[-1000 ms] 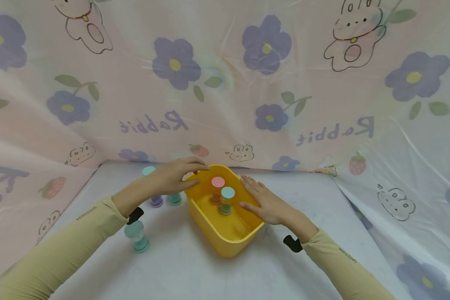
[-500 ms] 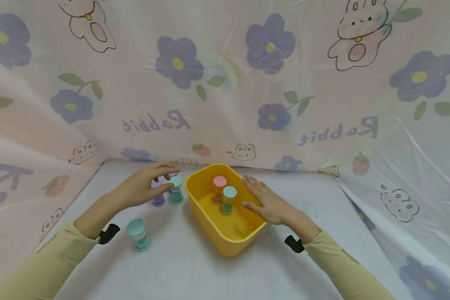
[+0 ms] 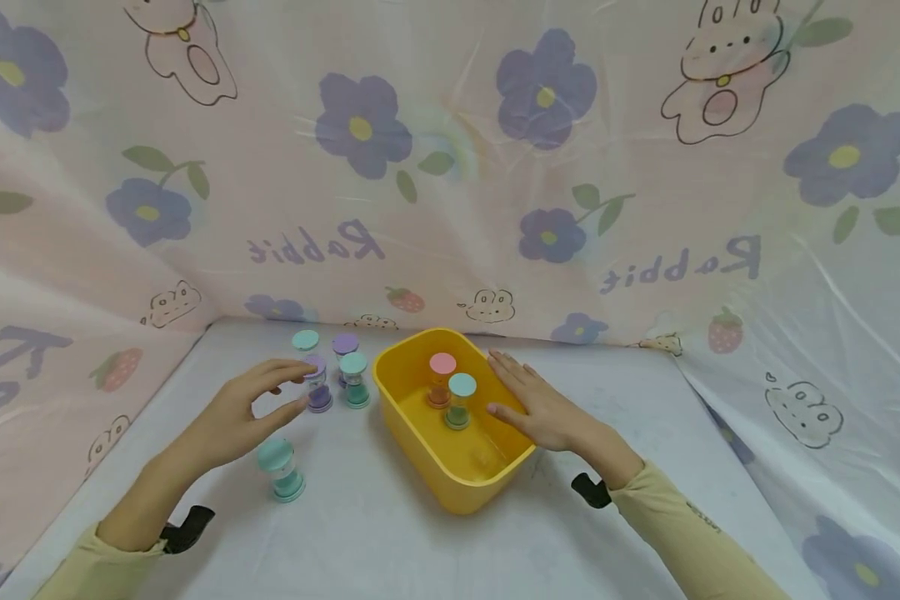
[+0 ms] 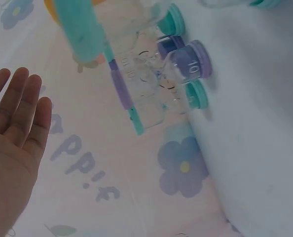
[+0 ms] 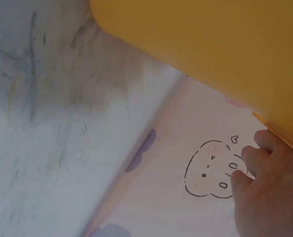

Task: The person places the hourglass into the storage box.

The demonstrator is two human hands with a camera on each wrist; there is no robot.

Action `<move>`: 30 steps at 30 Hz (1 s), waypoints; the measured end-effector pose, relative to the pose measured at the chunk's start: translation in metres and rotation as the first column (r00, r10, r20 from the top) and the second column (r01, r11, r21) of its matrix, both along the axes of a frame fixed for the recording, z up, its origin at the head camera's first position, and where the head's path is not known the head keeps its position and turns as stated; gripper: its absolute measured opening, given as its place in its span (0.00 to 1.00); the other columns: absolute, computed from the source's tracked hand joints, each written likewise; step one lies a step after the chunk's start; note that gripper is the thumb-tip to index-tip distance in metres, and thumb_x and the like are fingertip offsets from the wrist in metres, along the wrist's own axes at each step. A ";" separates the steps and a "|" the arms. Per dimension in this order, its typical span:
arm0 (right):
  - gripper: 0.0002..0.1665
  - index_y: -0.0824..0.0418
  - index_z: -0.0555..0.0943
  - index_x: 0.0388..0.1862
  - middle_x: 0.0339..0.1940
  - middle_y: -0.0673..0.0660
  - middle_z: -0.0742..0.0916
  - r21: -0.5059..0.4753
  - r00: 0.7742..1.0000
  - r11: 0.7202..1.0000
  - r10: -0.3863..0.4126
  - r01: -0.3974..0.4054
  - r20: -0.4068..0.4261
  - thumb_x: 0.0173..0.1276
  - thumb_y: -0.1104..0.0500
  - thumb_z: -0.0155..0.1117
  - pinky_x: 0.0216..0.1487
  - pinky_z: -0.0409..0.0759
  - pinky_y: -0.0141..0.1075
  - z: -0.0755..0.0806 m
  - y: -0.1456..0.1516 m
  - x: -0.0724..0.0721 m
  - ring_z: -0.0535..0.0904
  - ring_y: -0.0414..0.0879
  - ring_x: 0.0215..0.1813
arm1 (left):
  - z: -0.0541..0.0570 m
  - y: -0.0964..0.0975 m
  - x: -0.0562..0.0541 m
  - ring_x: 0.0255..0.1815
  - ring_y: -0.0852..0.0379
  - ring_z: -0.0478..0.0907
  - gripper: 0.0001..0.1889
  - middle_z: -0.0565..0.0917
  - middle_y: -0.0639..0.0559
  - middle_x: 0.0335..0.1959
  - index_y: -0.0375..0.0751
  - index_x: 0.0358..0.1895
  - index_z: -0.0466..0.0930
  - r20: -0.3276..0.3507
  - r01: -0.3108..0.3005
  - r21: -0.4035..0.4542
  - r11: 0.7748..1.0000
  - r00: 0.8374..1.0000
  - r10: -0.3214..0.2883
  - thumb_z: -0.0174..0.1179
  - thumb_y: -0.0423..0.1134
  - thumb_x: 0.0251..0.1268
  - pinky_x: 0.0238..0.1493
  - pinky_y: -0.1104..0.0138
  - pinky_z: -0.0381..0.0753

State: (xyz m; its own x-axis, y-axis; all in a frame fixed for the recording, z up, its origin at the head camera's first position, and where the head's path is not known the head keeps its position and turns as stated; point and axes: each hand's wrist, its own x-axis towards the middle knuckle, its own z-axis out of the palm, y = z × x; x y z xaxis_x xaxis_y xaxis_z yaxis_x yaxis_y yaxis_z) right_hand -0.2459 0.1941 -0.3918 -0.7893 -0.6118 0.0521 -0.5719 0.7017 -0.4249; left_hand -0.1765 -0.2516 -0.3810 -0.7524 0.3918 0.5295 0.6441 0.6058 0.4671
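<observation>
My left hand (image 3: 251, 408) is above the left of the table, fingers apart and holding nothing. Its fingertips overlap a purple sand timer (image 3: 319, 398) in the head view. Near that timer stand a teal sand timer (image 3: 356, 387), another purple one (image 3: 346, 343) and a teal-topped one (image 3: 305, 340) at the back. Below the hand stands a nearer teal sand timer (image 3: 287, 479). My right hand (image 3: 543, 412) rests on the right rim of a yellow bin (image 3: 427, 467), its fingers straight. Inside the bin, a pink-topped sand timer (image 3: 441, 379) and a light-blue-topped one (image 3: 461, 400) stand upright.
The white table (image 3: 360, 542) meets a patterned cloth (image 3: 450, 192) at the back and sides. In the left wrist view, several timers (image 4: 188, 61) appear sideways past my fingers. The bin's yellow wall (image 5: 201, 39) fills the top of the right wrist view.
My left hand has moved left and toward me, from over the bin's left rim to beside the timers on the table. My right hand has stayed on the rim.
</observation>
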 end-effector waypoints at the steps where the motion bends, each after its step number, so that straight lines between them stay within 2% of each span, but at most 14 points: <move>1: 0.48 0.59 0.48 0.87 0.88 0.57 0.51 -0.002 1.000 1.000 0.000 0.000 0.003 0.82 0.38 0.53 0.84 0.40 0.56 0.000 0.000 0.000 0.44 0.56 0.87 | -0.004 0.000 0.004 0.53 0.64 0.76 0.29 0.81 0.55 0.64 0.48 0.69 0.79 0.015 -0.014 0.010 1.000 1.000 0.014 0.71 0.30 0.65 0.50 0.75 0.76; 8: 0.48 0.59 0.47 0.87 0.88 0.58 0.51 -0.001 1.000 1.000 0.005 -0.005 0.003 0.82 0.40 0.53 0.84 0.40 0.57 -0.001 0.000 0.000 0.45 0.56 0.87 | -0.027 -0.004 0.023 0.66 0.67 0.72 0.33 0.78 0.57 0.69 0.53 0.74 0.73 0.117 -0.074 0.029 0.997 0.991 0.070 0.71 0.36 0.67 0.59 0.78 0.72; 12: 0.48 0.60 0.48 0.87 0.88 0.58 0.51 -0.008 1.000 1.000 0.006 -0.006 -0.001 0.82 0.40 0.54 0.84 0.41 0.57 -0.001 0.001 0.000 0.45 0.56 0.87 | -0.038 -0.007 0.032 0.68 0.67 0.70 0.37 0.76 0.57 0.70 0.59 0.76 0.69 0.179 -0.093 0.025 0.995 0.980 0.087 0.74 0.40 0.65 0.61 0.78 0.70; 15: 0.48 0.60 0.48 0.87 0.88 0.58 0.52 -0.011 1.000 1.000 0.008 -0.008 -0.006 0.82 0.39 0.54 0.84 0.40 0.57 -0.002 0.002 0.000 0.45 0.56 0.87 | -0.044 -0.008 0.037 0.65 0.59 0.73 0.40 0.75 0.58 0.71 0.62 0.77 0.67 0.232 -0.119 0.005 0.993 0.966 0.114 0.76 0.45 0.63 0.62 0.64 0.77; 17: 0.48 0.59 0.48 0.87 0.88 0.58 0.52 -0.012 1.000 1.000 0.006 -0.006 -0.007 0.81 0.38 0.53 0.84 0.40 0.57 -0.002 0.002 0.000 0.45 0.56 0.87 | -0.048 -0.009 0.040 0.63 0.53 0.76 0.42 0.75 0.58 0.70 0.62 0.78 0.67 0.260 -0.135 -0.004 0.991 0.957 0.131 0.77 0.47 0.61 0.58 0.54 0.80; 19: 0.48 0.59 0.48 0.87 0.88 0.58 0.52 -0.015 1.000 1.000 0.005 -0.005 -0.004 0.81 0.38 0.53 0.84 0.40 0.57 -0.002 0.002 0.000 0.45 0.56 0.87 | -0.051 -0.011 0.042 0.60 0.50 0.78 0.42 0.76 0.58 0.69 0.61 0.77 0.67 0.269 -0.144 -0.014 0.989 0.953 0.142 0.78 0.48 0.60 0.55 0.48 0.82; 21: 0.48 0.59 0.48 0.87 0.88 0.57 0.52 -0.017 1.000 1.000 0.002 -0.002 0.000 0.81 0.38 0.53 0.84 0.40 0.57 -0.003 0.002 0.000 0.45 0.56 0.87 | -0.054 -0.012 0.043 0.59 0.52 0.79 0.42 0.76 0.59 0.68 0.59 0.77 0.68 0.266 -0.144 -0.013 0.989 0.953 0.142 0.78 0.47 0.59 0.55 0.53 0.83; 23: 0.48 0.58 0.48 0.87 0.88 0.56 0.51 -0.017 1.000 1.000 0.002 -0.002 0.004 0.81 0.38 0.53 0.84 0.39 0.57 -0.003 0.002 0.000 0.44 0.56 0.87 | -0.056 -0.014 0.044 0.58 0.56 0.79 0.41 0.77 0.60 0.66 0.57 0.75 0.70 0.252 -0.138 -0.004 0.990 0.958 0.135 0.79 0.46 0.59 0.55 0.62 0.82; 26: 0.48 0.58 0.47 0.87 0.88 0.56 0.51 -0.020 1.000 1.000 0.004 -0.004 0.007 0.82 0.38 0.52 0.84 0.39 0.57 -0.003 0.001 0.000 0.44 0.55 0.87 | -0.058 -0.016 0.044 0.58 0.62 0.78 0.39 0.78 0.59 0.64 0.54 0.73 0.72 0.215 -0.121 0.013 0.993 0.970 0.116 0.79 0.42 0.58 0.55 0.75 0.78; 30: 0.48 0.58 0.47 0.87 0.88 0.57 0.52 -0.028 1.000 1.000 0.007 -0.006 0.005 0.82 0.38 0.52 0.84 0.39 0.57 -0.003 0.001 0.000 0.45 0.56 0.87 | -0.061 -0.019 0.044 0.56 0.67 0.76 0.38 0.80 0.55 0.62 0.51 0.71 0.74 0.173 -0.100 0.031 0.994 0.981 0.093 0.80 0.38 0.56 0.53 0.79 0.77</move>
State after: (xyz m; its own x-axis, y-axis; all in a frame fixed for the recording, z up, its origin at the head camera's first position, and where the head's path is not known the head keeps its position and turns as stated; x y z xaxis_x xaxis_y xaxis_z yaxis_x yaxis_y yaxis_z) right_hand -0.2461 0.1954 -0.3946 -0.7856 -0.6153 0.0652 -0.5743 0.6859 -0.4468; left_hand -0.1327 -0.2703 -0.4420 -0.8664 0.2942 0.4034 0.4921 0.6402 0.5899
